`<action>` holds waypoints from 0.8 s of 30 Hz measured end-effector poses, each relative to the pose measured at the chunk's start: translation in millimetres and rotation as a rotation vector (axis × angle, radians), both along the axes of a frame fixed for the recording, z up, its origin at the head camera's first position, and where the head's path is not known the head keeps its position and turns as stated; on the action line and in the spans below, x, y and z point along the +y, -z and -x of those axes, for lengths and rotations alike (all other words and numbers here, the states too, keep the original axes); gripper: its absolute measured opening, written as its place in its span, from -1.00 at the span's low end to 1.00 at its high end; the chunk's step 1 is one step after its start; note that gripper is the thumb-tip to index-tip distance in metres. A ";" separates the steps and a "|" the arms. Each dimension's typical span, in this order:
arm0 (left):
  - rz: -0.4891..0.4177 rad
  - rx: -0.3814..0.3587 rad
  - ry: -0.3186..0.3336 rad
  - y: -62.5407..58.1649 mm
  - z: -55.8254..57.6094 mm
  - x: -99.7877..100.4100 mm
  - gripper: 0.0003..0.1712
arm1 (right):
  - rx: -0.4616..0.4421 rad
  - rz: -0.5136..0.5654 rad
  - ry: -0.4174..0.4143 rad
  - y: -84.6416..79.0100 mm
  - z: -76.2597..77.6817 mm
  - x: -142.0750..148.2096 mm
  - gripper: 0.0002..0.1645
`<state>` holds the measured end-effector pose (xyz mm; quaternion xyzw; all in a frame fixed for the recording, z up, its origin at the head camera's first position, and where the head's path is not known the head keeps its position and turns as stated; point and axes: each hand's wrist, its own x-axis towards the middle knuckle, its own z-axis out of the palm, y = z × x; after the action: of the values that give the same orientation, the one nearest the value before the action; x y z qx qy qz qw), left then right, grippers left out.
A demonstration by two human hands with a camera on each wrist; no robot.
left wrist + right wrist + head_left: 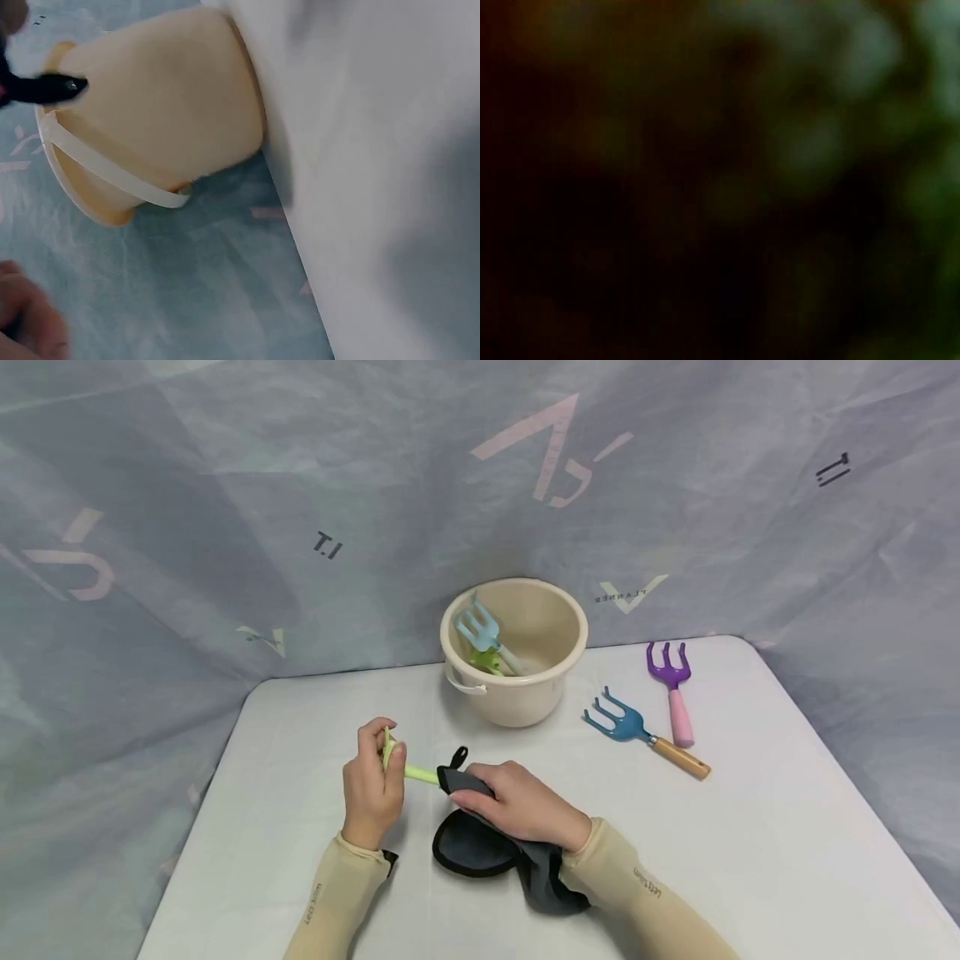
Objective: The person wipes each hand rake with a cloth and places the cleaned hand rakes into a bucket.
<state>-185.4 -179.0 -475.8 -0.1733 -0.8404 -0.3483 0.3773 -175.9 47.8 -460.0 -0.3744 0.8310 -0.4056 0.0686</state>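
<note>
My left hand [372,781] holds a light green tool [423,774] by its upper end, with thumb and fingers round it. Its green handle runs into a dark grey cloth [551,881] with black edging and a small hanging loop. Around the covered handle, my right hand [525,802] grips that cloth, and the rest drapes onto the table below. Most of the tool's head is hidden by the left fingers. In the left wrist view, blurred fingertips [30,322] show at the lower left. The right wrist view is too dark to make out anything.
Behind the hands stands a cream bucket [517,702] holding a pale blue hand fork [480,628] and something bright green [487,661]. To its right lie a blue fork with a wooden handle [678,757] and a purple fork with a pink handle [679,714]. A printed grey sheet hangs behind the white table.
</note>
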 end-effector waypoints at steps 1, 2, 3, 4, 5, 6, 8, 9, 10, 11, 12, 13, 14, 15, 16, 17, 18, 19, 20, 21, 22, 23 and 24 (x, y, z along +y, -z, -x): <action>-0.021 -0.074 -0.012 -0.1 0.0 -0.6 -0.49 | 0.147 -0.041 0.061 -0.5 -1.2 -1.7 -0.61; -0.044 -0.147 -0.019 -0.3 -0.2 -1.0 -0.55 | 0.275 -0.071 0.111 -0.9 -2.4 -3.3 -0.60; -0.077 -0.219 -0.015 0.0 -0.2 -1.4 -0.60 | 0.401 -0.098 0.155 -0.7 -3.4 -4.9 -0.58; -0.115 -0.289 -0.005 0.6 0.1 -1.5 -0.65 | 0.518 -0.114 0.190 -0.4 -3.9 -6.5 -0.56; -0.156 -0.365 0.008 2.1 0.8 -1.0 -0.67 | 0.618 -0.119 0.219 -0.3 -4.3 -7.6 -0.54; -0.197 -0.450 0.030 4.3 1.3 -0.1 -0.67 | 0.698 -0.101 0.237 -0.5 -4.8 -8.3 -0.52; -0.293 -0.636 0.101 9.9 2.1 3.9 -0.59 | 0.812 -0.038 0.258 -1.5 -5.2 -9.2 -0.48; -0.350 -0.727 0.139 13.0 2.4 6.7 -0.54 | 0.847 0.005 0.261 -2.1 -5.4 -9.6 -0.46; -0.404 -0.812 0.172 15.6 2.1 10.1 -0.49 | 0.866 0.055 0.262 -3.0 -5.4 -9.8 -0.45; -0.461 -0.893 0.205 17.8 1.4 14.0 -0.44 | 0.872 0.113 0.265 -3.8 -5.5 -9.9 -0.44; -0.525 -0.962 0.242 19.7 0.1 18.2 -0.41 | 0.865 0.178 0.267 -4.5 -5.5 -10.3 -0.43; -0.591 -1.016 0.273 21.2 -1.6 22.6 -0.39 | 0.847 0.240 0.269 -5.3 -5.4 -10.9 -0.43; -0.654 -1.059 0.296 22.3 -3.4 26.9 -0.37 | 0.820 0.303 0.273 -5.7 -5.3 -11.5 -0.43; -0.707 -1.091 0.312 23.6 -5.2 31.3 -0.37 | 0.780 0.368 0.280 -5.6 -5.2 -12.0 -0.44; -0.752 -1.119 0.326 24.6 -7.1 35.7 -0.37 | 0.731 0.433 0.290 -5.3 -5.1 -12.3 -0.44; -0.786 -1.140 0.341 25.6 -8.9 40.1 -0.38 | 0.680 0.495 0.299 -4.8 -5.2 -12.5 -0.44; -0.806 -1.152 0.350 26.7 -11.0 44.1 -0.40 | 0.628 0.547 0.305 -4.3 -5.5 -12.6 -0.45; -0.815 -1.154 0.353 27.4 -13.0 47.6 -0.41 | 0.583 0.588 0.311 -3.7 -5.9 -12.5 -0.46; -0.825 -1.149 0.352 28.1 -14.9 50.8 -0.42 | 0.534 0.629 0.319 -2.8 -6.6 -12.2 -0.47; -0.827 -1.138 0.348 28.5 -16.6 53.5 -0.43 | 0.485 0.664 0.324 -2.2 -7.5 -11.8 -0.48; -0.829 -1.123 0.345 28.8 -17.9 55.6 -0.42 | 0.445 0.683 0.333 -1.9 -8.5 -11.5 -0.49; -0.827 -1.104 0.338 29.3 -19.0 57.3 -0.42 | 0.406 0.697 0.342 -1.6 -9.8 -11.4 -0.49; -0.829 -1.087 0.330 29.4 -19.9 58.5 -0.43 | 0.363 0.712 0.344 -1.9 -11.2 -11.3 -0.50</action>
<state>-165.5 -120.5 -505.2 0.0580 -0.6707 -0.7298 -0.1189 -164.7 36.5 -458.1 -0.2961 0.6883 -0.5998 -0.2807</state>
